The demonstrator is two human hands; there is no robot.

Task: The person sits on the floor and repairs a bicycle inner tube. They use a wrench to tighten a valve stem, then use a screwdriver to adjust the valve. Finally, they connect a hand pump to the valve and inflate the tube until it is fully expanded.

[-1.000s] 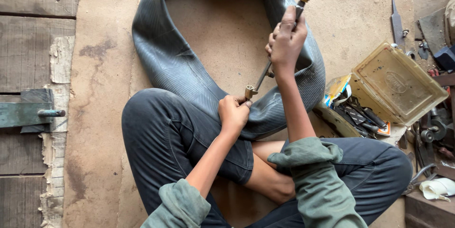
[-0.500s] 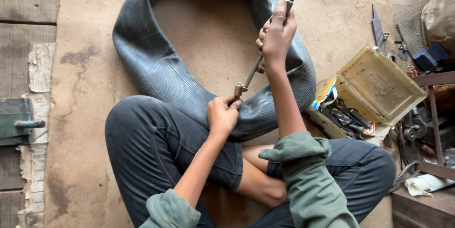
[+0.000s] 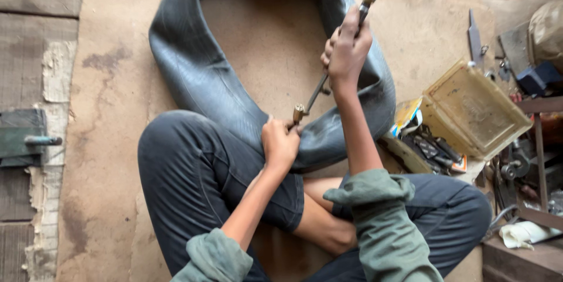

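**Inner tube on floor, both hands engaged at valve**

Large grey rubber inner tube (image 3: 193,77) lying on tan floor (image 3: 111,112), looped open, near edge draped against crossed legs in dark trousers (image 3: 193,182). Brass valve stem (image 3: 299,112) standing up from tube just above left knee.

Left hand (image 3: 280,143): closed on tube rubber right at base of valve stem, knuckles up, thumb side next to brass. Green sleeve (image 3: 214,258) rolled back to elbow.

Right hand (image 3: 347,50): fist wrapped firmly round shaft of long tool (image 3: 368,0), raised above tube. Tool with pale wooden handle at top, metal ferrule below it, thin metal rod (image 3: 315,92) slanting down-left to meet valve stem. Rod tip touching brass; exact engagement too small to tell.

Right of legs: yellowish, grimy plastic box (image 3: 475,112), tilted, resting near tube's right bend. Small dark metal parts (image 3: 431,150) scattered beside and under it. Flat metal blade (image 3: 474,33) on floor further back. White rag (image 3: 525,233) at lower right. Green metal bolt latch (image 3: 26,138) on wooden boards at far left, well apart from tube.
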